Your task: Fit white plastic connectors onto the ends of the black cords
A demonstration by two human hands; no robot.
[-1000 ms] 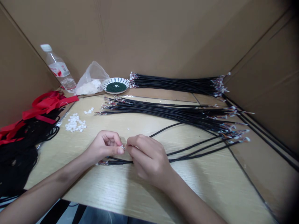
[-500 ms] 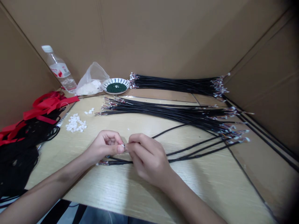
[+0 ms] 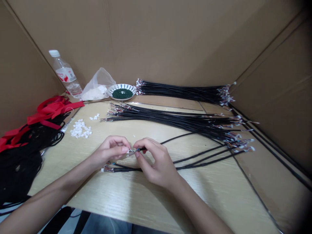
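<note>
My left hand (image 3: pixel 109 151) and my right hand (image 3: pixel 156 161) meet above the pale wooden table (image 3: pixel 136 198). Between them is the end of a black cable (image 3: pixel 142 149), with fine bare wires and a small white connector (image 3: pixel 128 151) at its tip. The left thumb and fingers pinch the connector, while the right fingertips grip the cable just behind it. Several loose black cables (image 3: pixel 202 156) run from under my right hand to the right. Another lies below my left hand, its wired end (image 3: pixel 107 169) on the table.
A long bundle of black cables (image 3: pixel 175 120) lies beyond my hands, and a second (image 3: pixel 182 91) lies further back. To the left are white connectors (image 3: pixel 80 129), a patterned dish of dark green beads (image 3: pixel 122 93), a plastic bag (image 3: pixel 97 87), a water bottle (image 3: pixel 64 73), red ribbon (image 3: pixel 53 107) and black cord (image 3: pixel 19 165). Cardboard walls (image 3: pixel 175 39) surround the table.
My hands have shifted slightly, and the black cable end now shows clearly between them. The whole view has also shifted a little.
</note>
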